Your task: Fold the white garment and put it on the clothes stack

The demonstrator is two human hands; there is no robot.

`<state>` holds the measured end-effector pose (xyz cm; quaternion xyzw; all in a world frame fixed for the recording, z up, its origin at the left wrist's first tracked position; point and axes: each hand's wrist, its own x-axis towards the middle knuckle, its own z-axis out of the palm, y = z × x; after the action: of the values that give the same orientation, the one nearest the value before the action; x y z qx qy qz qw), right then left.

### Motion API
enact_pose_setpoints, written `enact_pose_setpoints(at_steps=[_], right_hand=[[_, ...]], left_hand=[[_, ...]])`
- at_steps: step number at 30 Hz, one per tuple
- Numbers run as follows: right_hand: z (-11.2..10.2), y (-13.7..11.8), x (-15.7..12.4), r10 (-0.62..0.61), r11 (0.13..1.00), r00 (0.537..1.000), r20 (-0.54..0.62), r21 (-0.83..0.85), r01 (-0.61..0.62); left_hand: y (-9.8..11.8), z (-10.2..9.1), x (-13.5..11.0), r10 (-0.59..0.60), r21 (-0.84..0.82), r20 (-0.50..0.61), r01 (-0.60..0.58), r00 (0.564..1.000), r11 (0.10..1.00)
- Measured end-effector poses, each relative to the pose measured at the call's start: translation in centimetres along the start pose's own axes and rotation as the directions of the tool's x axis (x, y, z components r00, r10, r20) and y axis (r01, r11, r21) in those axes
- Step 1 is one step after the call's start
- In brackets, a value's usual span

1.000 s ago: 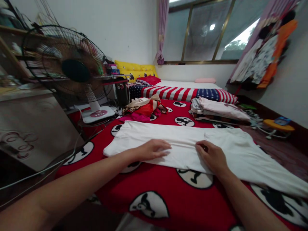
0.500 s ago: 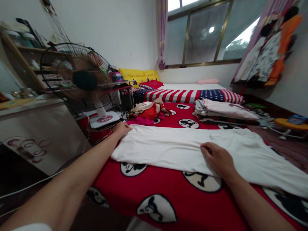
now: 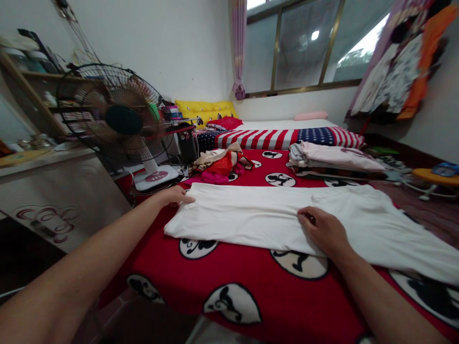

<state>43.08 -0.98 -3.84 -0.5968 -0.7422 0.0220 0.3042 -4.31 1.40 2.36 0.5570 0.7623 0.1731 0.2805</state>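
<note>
A long white garment (image 3: 236, 210) lies folded lengthwise across the red patterned cloth (image 3: 161, 263); which kind of garment it is I cannot tell. At its left end, my left hand (image 3: 176, 196) grips the edge, one digit on top of the fabric and the other fingers partly hidden. My right hand (image 3: 324, 231) rests near the middle with thumb and forefinger closed on the fabric. To the right of that hand the garment spreads wider and trails toward the right edge of the view.
Behind the garment are a heap of red and beige clothes (image 3: 222, 165) and a stack of folded clothes (image 3: 337, 160). A fan (image 3: 124, 119) stands at the left beside a cabinet (image 3: 60, 200). Farther back is a bed with a striped cover (image 3: 258, 139).
My left hand has shifted slightly down along the garment's left edge, from the far corner. My right hand stays at the same spot on the fabric. The view has tilted slightly.
</note>
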Motion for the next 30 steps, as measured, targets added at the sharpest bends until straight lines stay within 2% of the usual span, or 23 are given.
enact_pose_setpoints(at_steps=[3,5,6,7,8,9,11,12,13,14,15,17,18,19,21,25,28,30], right_hand=[[-0.3,-0.9,0.1,0.008,0.991,0.999,-0.046,0.133,-0.002],[-0.9,-2.4,0.3,0.044,0.948,0.998,-0.051,0.317,-0.025],[-1.2,-3.3,0.4,0.067,0.896,0.998,-0.015,0.441,-0.054],[-1.6,-4.3,0.6,0.091,0.81,0.995,0.049,0.577,-0.103],[-2.0,-5.2,0.8,0.113,0.685,0.985,0.134,0.707,-0.175],[-2.4,-5.9,1.0,0.13,0.529,0.965,0.229,0.807,-0.263],[-3.0,-6.5,1.2,0.165,0.218,0.902,0.398,0.877,-0.427],[-3.2,-6.4,1.3,0.2,0.11,0.866,0.459,0.867,-0.485],[-3.3,-6.1,1.2,0.249,0.046,0.828,0.503,0.847,-0.529],[-3.3,-5.6,1.1,0.301,0.021,0.794,0.528,0.829,-0.559],[-3.1,-5.0,0.9,0.348,0.025,0.771,0.533,0.817,-0.576],[-2.6,-3.9,0.5,0.395,0.085,0.767,0.506,0.811,-0.579],[-2.3,-3.6,0.3,0.4,0.13,0.782,0.479,0.814,-0.566],[-1.9,-3.5,0.2,0.399,0.174,0.8,0.449,0.819,-0.547],[-1.3,-3.9,0.2,0.403,0.247,0.819,0.408,0.814,-0.527],[-1.0,-5.8,1.3,0.404,0.318,0.811,0.423,0.767,-0.558],[-0.8,-6.8,2.2,0.337,0.356,0.788,0.515,0.706,-0.613],[-0.5,-7.3,2.6,0.295,0.429,0.752,0.589,0.621,-0.655]], left_hand=[[2.1,-0.1,-1.8,0.066,-0.055,0.05,-0.063,0.997,0.996],[5.3,0.3,-3.2,0.174,-0.153,0.078,-0.161,0.982,0.975],[7.3,0.8,-4.0,0.26,-0.223,0.101,-0.233,0.96,0.946],[9.4,1.4,-4.9,0.36,-0.283,0.127,-0.314,0.924,0.906],[11.6,2.2,-5.7,0.458,-0.335,0.167,-0.387,0.873,0.859],[13.8,3.0,-6.4,0.556,-0.403,0.22,-0.444,0.802,0.8],[17.2,5.0,-7.4,0.69,-0.56,0.315,-0.46,0.651,0.689],[18.3,6.1,-7.5,0.725,-0.615,0.323,-0.447,0.608,0.649],[19.0,7.2,-7.4,0.741,-0.656,0.31,-0.429,0.596,0.62],[19.2,8.3,-6.9,0.737,-0.68,0.27,-0.419,0.62,0.602],[19.0,9.4,-6.3,0.712,-0.685,0.208,-0.42,0.671,0.596],[17.6,11.2,-4.6,0.622,-0.644,0.049,-0.451,0.782,0.618],[16.6,11.9,-3.9,0.577,-0.595,-0.031,-0.479,0.816,0.645],[15.5,12.4,-3.3,0.55,-0.537,-0.093,-0.507,0.83,0.674],[13.4,12.8,-3.1,0.551,-0.42,-0.132,-0.55,0.824,0.722],[10.7,11.7,-5.2,0.604,-0.254,-0.042,-0.593,0.796,0.764],[10.0,10.9,-7.2,0.659,-0.23,0.009,-0.64,0.752,0.733],[9.6,10.8,-8.0,0.683,-0.228,0.064,-0.655,0.728,0.72]])
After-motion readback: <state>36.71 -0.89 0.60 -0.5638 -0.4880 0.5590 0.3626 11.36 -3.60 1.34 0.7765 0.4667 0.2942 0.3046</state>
